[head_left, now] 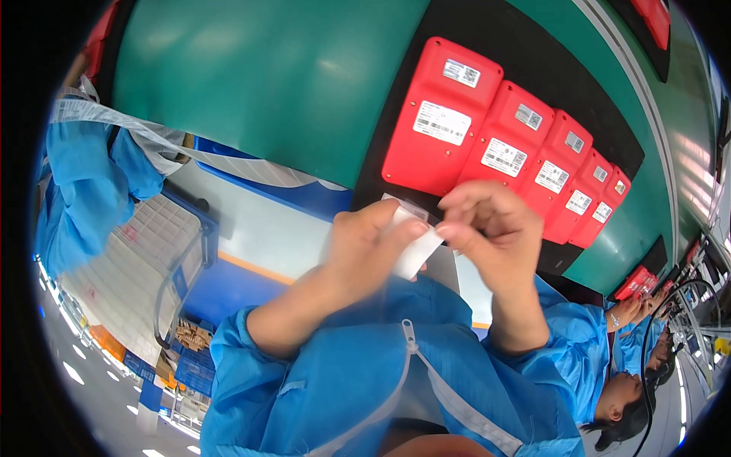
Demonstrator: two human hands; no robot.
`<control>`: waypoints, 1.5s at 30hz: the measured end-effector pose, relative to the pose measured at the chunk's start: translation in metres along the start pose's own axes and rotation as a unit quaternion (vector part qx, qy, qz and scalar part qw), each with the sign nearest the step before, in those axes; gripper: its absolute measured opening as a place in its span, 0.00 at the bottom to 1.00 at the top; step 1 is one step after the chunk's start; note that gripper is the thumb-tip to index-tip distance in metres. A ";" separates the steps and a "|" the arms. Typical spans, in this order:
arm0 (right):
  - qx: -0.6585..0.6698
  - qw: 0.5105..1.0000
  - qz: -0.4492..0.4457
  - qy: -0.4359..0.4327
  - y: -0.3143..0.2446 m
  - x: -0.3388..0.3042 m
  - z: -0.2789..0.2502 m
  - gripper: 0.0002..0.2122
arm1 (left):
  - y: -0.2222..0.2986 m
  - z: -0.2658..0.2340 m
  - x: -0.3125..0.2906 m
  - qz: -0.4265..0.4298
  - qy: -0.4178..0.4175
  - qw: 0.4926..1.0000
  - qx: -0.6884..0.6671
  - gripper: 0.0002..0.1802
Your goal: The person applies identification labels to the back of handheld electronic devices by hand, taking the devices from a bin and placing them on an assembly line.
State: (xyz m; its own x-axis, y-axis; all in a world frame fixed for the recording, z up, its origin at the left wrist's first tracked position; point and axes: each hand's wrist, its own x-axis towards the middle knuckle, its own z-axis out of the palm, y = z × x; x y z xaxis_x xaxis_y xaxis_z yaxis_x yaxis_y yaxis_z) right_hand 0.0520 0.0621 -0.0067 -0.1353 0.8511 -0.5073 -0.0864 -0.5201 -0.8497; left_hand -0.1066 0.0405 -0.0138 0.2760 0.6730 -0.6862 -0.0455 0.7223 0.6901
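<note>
Close to my body, in front of the blue jacket, my left hand [356,247] grips a small white card or label sheet [413,257] between thumb and fingers. At its upper right corner, the thumb of my right hand [499,236] meets my left thumb. The right fingers curl over that corner in a pinch; whether a peeled piece lies between them is too small to tell. Just beyond my hands, several red flat cases [411,164] lie in a slanting row, each bearing white and silver labels. A black mat [533,34] lies under them.
The green tabletop [266,76] stretches away from me. A pale strip of labels [259,169] runs along its edge at left, toward a co-worker's blue sleeve [84,183]. Stacked white trays [133,255] stand lower left. Another co-worker [582,343] sits close at my right, near more red cases [636,282].
</note>
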 end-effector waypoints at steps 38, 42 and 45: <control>-0.328 0.932 -0.084 0.128 -0.011 0.008 -0.052 0.12 | -0.006 0.049 0.004 -0.043 -0.041 0.997 0.042 0.10; 0.020 0.999 -0.022 -0.018 0.007 -0.027 -0.057 0.11 | -0.009 0.059 0.003 0.010 0.003 0.999 0.048 0.10; 0.064 0.997 -0.043 0.010 0.020 -0.041 -0.062 0.08 | -0.008 0.068 0.003 0.003 0.010 1.000 -0.014 0.10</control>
State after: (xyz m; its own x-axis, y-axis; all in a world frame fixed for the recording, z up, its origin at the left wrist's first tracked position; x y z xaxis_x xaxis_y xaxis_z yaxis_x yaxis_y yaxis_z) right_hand 0.1171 0.0212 -0.0118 -0.1034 0.8932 -0.4376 -0.2226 -0.4495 -0.8651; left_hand -0.0397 0.0259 -0.0061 0.2568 0.6796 -0.6872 -0.0744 0.7228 0.6870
